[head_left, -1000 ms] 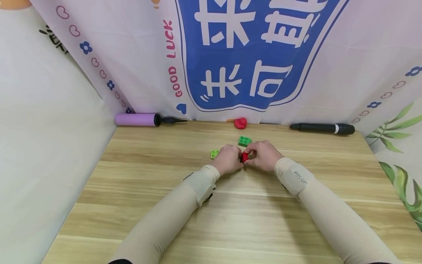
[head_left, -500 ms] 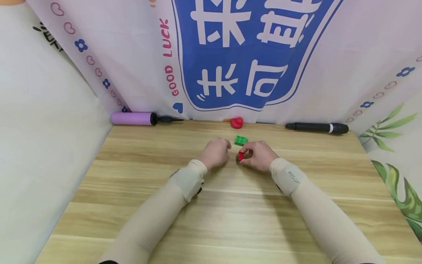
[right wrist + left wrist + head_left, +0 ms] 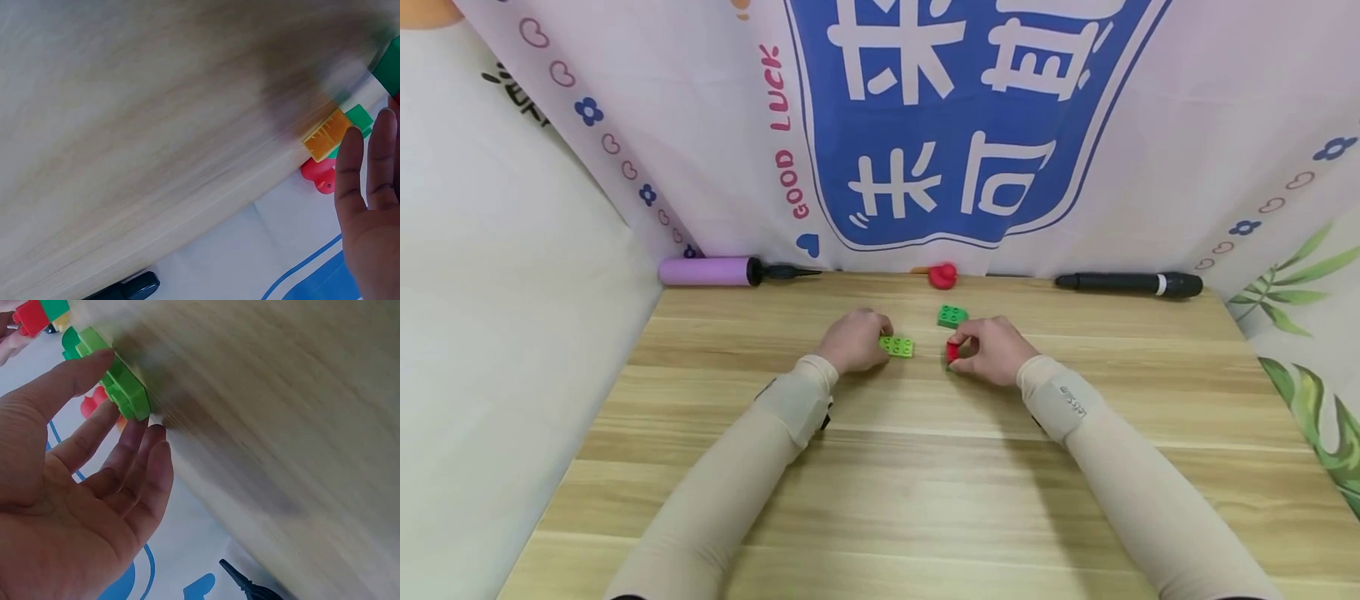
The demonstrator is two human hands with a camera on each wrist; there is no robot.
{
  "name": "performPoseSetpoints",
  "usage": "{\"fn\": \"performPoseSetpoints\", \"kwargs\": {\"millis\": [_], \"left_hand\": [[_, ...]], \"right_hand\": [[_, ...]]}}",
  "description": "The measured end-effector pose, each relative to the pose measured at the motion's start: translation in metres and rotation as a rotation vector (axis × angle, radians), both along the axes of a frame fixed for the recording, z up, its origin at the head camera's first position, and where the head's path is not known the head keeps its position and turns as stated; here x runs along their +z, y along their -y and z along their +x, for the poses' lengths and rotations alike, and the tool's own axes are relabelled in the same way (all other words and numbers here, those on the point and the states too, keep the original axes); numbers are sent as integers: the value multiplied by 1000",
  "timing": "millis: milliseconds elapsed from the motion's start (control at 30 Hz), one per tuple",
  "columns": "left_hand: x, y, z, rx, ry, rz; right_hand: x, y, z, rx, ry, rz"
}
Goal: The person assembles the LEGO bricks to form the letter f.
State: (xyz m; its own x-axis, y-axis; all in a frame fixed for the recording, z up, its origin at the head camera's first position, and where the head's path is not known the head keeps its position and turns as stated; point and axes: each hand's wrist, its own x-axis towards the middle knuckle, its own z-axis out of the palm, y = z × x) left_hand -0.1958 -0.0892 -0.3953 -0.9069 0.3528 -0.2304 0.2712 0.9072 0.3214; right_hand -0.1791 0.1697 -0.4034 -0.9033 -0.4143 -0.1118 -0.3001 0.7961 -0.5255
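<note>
Two grasps stood on record: one lime-green, rectangular, studded plastic brick point(image 3: 901, 347), on or just above the pale wooden surface point(image 3: 880, 517), its left end pinched by the fingers of the left hand point(image 3: 853, 342); and, to its right, one red plastic brick point(image 3: 952, 352) with a dark-green piece point(image 3: 389, 67) against it, gripped by the right hand point(image 3: 996, 352). Step, as judged: collecting bricks for joining; next move seemingly called for bringing the lime-green one across, studs aligned.

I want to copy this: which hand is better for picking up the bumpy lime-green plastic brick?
Probably the left hand: its fingers are at the lime-green rectangular studded plastic brick, while the right hand holds a red plastic block.
</note>
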Motion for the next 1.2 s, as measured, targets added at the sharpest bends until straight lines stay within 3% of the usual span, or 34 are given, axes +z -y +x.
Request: {"fn": "performPoseSetpoints", "kwargs": {"millis": [167, 467, 867, 1033, 1200], "left_hand": [[-1, 1, -1, 3, -17, -22], [-4, -5, 3, -68, -92, -91], [14, -32, 10, -107, -68, -30], [19, -40, 12, -136, -72, 18], [28, -54, 15, -187, -111, 27]], "right_hand": [[2, 0, 0, 0, -7, 3], [-2, -2, 1, -30, 6, 2], [-12, -3, 10, -83, 39, -76], [-2, -9, 14, -106, 0, -164], [11, -12, 15, -25, -92, -156]]}}
